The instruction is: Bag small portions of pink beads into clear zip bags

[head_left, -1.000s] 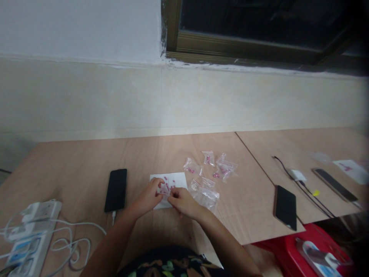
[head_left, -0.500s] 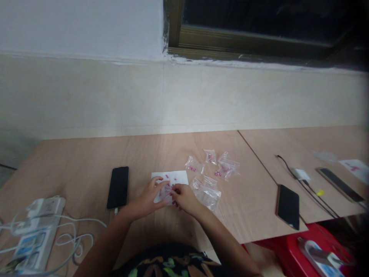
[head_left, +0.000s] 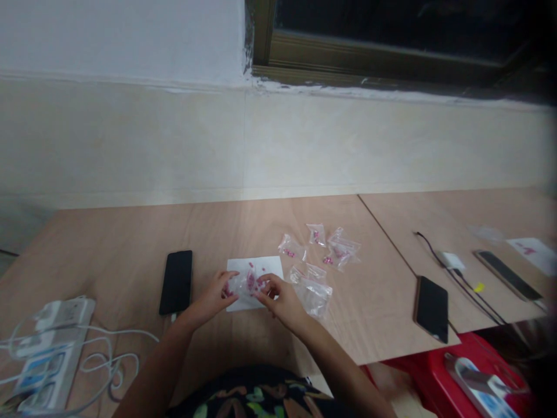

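Note:
Above a white sheet of paper (head_left: 243, 304), a small clear plastic bag (head_left: 238, 284) with pink pieces showing in it is stretched between my hands. The curled thumb and fingers of my left hand (head_left: 214, 296) grip its left end. At the right end, my right hand (head_left: 282, 301) pinches the bag with thumb and forefinger; pink bits show by the fingertips. A few loose pink pieces (head_left: 251, 265) lie on the paper. Right of my right hand, clear bags (head_left: 311, 293) lie flat on the table.
Farther back are several small bags (head_left: 292, 248) with pink pieces inside. A black phone (head_left: 176, 283) lies left, beside a power strip (head_left: 52, 354) with white cables. Another phone (head_left: 430, 309), a white charger (head_left: 452, 260) and a red stool (head_left: 472, 366) are on the right.
My hands have moved apart, the left one leftward. The bag, bunched between them before, is now spread out with its pink pieces in sight.

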Motion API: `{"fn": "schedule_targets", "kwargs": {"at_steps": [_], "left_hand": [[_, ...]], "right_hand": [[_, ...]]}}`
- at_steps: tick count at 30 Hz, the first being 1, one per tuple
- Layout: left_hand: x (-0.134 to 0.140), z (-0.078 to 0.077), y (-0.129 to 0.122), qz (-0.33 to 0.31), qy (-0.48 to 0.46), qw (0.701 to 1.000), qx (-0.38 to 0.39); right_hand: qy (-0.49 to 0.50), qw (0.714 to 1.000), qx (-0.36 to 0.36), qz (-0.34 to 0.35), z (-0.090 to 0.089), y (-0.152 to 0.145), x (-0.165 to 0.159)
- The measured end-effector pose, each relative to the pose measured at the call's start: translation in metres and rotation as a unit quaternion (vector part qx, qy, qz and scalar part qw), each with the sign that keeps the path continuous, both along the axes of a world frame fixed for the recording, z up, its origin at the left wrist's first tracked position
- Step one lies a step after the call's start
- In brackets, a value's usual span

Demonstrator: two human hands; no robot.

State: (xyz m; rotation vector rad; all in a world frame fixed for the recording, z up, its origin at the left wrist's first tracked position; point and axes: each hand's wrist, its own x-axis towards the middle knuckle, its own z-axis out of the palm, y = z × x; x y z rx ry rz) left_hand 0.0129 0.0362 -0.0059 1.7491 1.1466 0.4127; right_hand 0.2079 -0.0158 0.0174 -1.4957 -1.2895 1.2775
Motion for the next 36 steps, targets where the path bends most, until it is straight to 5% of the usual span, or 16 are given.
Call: {"fn": "schedule_targets", "kwargs": {"at_steps": [7,17,27,36], "left_hand": [[-0.004,-0.008,0.002,0.015,0.041,0.999,0.026],[-0.007,-0.001,0.005,0.010,0.051,0.998,0.024],[-0.006,0.004,0.006,0.019,-0.017,1.000,-0.015],[0.000,0.024,0.009,0.018,-0.037,0.999,-0.021]], "right_hand": [[0.104,0.991,-0.083,-0.023,-0.038,0.005,-0.016],[0.212,0.967,-0.140,-0.007,-0.067,0.010,-0.011],[0.243,0.952,-0.183,-0.012,-0.074,0.012,-0.011],[0.254,0.949,-0.186,-0.018,-0.059,0.012,-0.011]]}}
